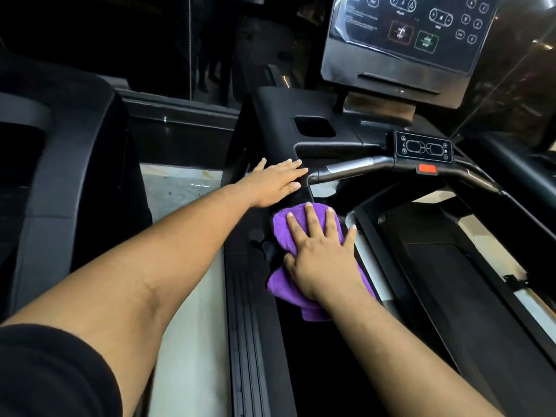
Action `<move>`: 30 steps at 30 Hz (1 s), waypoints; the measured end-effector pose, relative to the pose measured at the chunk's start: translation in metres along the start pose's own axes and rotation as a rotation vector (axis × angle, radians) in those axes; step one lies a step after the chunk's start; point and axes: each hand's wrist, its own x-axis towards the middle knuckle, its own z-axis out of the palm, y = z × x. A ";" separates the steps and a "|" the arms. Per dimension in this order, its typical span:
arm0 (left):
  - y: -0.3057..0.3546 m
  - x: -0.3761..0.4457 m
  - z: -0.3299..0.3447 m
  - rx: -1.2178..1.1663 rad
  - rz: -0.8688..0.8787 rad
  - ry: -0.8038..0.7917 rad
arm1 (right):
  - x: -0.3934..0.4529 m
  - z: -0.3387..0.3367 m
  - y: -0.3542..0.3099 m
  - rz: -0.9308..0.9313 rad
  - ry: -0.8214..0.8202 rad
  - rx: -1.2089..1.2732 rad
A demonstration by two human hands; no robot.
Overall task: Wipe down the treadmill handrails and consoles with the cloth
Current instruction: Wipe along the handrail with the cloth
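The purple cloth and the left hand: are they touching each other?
Apart. The head view shows the left hand flat on the black side handrail, with bare handrail between it and the purple cloth.

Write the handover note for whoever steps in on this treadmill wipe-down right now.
Left hand: open, fingers straight, resting flat on the black left side rail, near where the crossbar handrail joins it.
Right hand: open, fingers spread, pressing the purple cloth flat on the same rail, nearer the person.
Done: cannot be judged from this view; no surface shows wet or wiped marks.
Left, as far as can be told: the crossbar handrail, the small control pad with the red stop button, the big console screen, and the right side rail.
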 end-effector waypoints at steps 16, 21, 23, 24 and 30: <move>-0.120 0.049 -0.022 -0.034 0.010 -0.012 | 0.081 0.006 -0.058 -0.468 -0.307 -0.633; -0.123 0.054 -0.026 -0.083 -0.023 -0.028 | 0.168 -0.032 -0.032 -0.070 -0.053 -0.225; -0.126 0.050 -0.024 -0.112 -0.031 -0.029 | 0.169 -0.032 -0.026 -0.004 -0.036 -0.114; -0.127 0.048 -0.022 -0.124 -0.030 -0.031 | 0.154 -0.027 -0.026 -0.039 -0.021 -0.147; -0.139 0.051 -0.026 -0.089 -0.040 -0.045 | 0.114 -0.015 -0.003 -0.174 -0.004 -0.054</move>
